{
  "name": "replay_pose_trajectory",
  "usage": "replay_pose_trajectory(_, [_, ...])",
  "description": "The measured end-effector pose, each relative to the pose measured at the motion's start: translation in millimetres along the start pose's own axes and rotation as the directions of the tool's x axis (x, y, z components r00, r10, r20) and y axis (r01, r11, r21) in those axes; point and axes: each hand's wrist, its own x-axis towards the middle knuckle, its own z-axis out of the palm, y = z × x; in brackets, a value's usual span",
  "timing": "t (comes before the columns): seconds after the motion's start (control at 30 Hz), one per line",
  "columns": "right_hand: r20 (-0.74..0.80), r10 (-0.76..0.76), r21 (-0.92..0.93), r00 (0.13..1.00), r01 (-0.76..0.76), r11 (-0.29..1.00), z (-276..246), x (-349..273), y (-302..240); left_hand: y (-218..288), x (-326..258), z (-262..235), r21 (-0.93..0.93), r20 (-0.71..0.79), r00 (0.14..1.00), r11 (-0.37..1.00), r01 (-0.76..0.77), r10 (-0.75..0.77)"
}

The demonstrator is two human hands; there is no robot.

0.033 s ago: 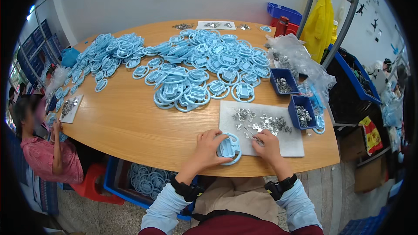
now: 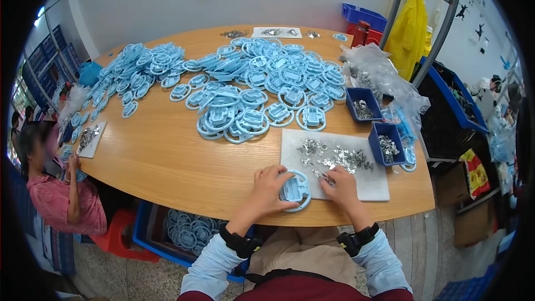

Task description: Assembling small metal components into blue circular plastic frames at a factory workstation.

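Note:
My left hand (image 2: 268,189) grips a light-blue plastic ring part (image 2: 293,190) with a boxy centre, at the table's front edge. Its thumb and fingers close on the part's left side. In my right hand (image 2: 340,187), pinched between the fingers, is a pair of thin metal tweezers (image 2: 320,168) pointing up and left. Their tips are over small shiny metal pieces (image 2: 348,159) scattered on a white board (image 2: 365,188). Whether the tips hold a piece is too small to tell.
Heaped blue ring parts (image 2: 290,72) cover the far table (image 2: 167,161). Two blue bins (image 2: 384,159) of metal pieces stand at right beside a clear plastic bag (image 2: 384,72). A co-worker (image 2: 67,200) sits at left by another white board (image 2: 92,139). A blue crate (image 2: 146,228) sits below.
My left hand and the blue ring part have shifted very slightly to the right. My right hand has barely moved.

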Motion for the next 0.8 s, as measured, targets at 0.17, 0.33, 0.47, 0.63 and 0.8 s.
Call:
replay_pose_trajectory(0.17, [-0.001,0.004,-0.009,1.0,-0.004,1.0,7,6,-6,-4,3,16,0.001,0.046,0.996,0.997,-0.071,0.071])
replay_pose_trajectory(0.33, [0.03,-0.053,0.22,0.998,0.046,0.975,9,15,-17,0,0,13,-0.096,-0.08,0.997,0.995,0.013,-0.021])
replay_pose_trajectory(0.47, [0.012,-0.337,0.194,0.941,0.328,0.924,13,23,-26,1,1,12,-0.078,-0.112,0.994,0.997,-0.011,0.003])
replay_pose_trajectory(0.63, [0.123,-0.427,0.029,0.896,0.427,0.904,14,24,-29,2,-4,17,-0.036,-0.091,0.996,0.999,-0.028,0.025])
replay_pose_trajectory(0.8, [0.133,-0.479,-0.009,0.868,0.484,0.875,14,23,-28,8,-5,17,-0.039,-0.075,0.997,0.999,-0.006,0.003])
